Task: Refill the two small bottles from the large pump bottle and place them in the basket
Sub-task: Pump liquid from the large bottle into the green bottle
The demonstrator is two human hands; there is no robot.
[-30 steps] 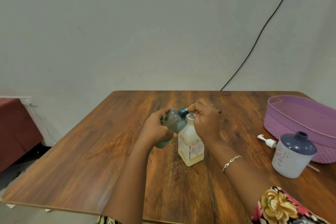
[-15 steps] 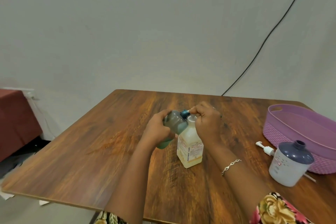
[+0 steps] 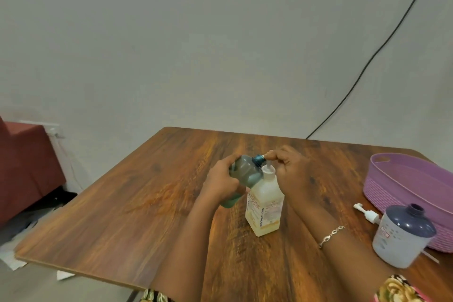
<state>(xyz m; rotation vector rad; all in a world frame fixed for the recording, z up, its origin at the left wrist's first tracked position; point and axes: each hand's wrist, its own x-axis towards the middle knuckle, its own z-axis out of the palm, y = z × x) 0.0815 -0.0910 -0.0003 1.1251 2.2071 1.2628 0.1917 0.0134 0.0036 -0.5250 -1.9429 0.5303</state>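
Note:
On the wooden table (image 3: 147, 216) stands the large pump bottle (image 3: 266, 206), translucent with yellowish liquid and a printed label. My right hand (image 3: 291, 169) sits on top of it, fingers curled over the pump head, which they hide. My left hand (image 3: 221, 180) grips a small green bottle (image 3: 245, 171), tilted, its teal open neck held against the pump's spout. A second small bottle (image 3: 402, 238), white with a dark blue top and an open neck, stands at the right in front of the purple basket (image 3: 382, 193).
A loose white pump top (image 3: 367, 213) lies between the white bottle and the basket. A black cable (image 3: 367, 61) runs down the wall behind the table. A dark red seat (image 3: 27, 162) stands at the left beyond the table edge.
Both hands keep their hold on the green bottle and the pump. A little more of the white pump stem shows under my right hand. My head has turned, shifting the scene in view.

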